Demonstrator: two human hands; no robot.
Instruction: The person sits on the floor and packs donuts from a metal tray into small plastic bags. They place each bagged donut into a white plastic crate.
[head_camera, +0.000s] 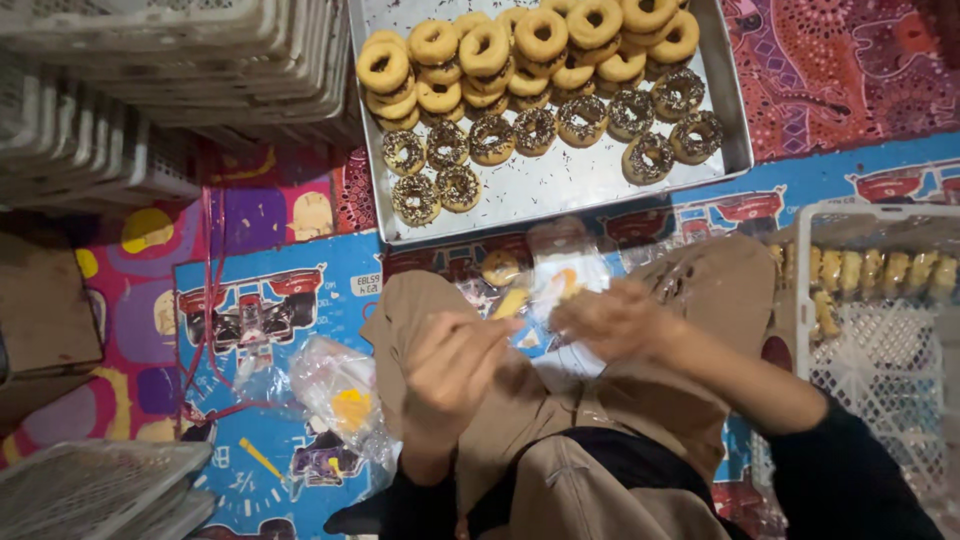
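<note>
I sit on the floor with my knees up. My left hand and my right hand both grip a clear plastic bag held over my lap; a doughnut shows through it near its left side. The hands are blurred by motion. In front of my knees lies a metal tray with plain doughnuts stacked at the back and chocolate-sprinkled doughnuts in rows nearer me.
A white plastic crate with bagged doughnuts stands at my right. Stacked white crates fill the upper left, another crate lies lower left. A pile of clear bags rests on the patterned mat.
</note>
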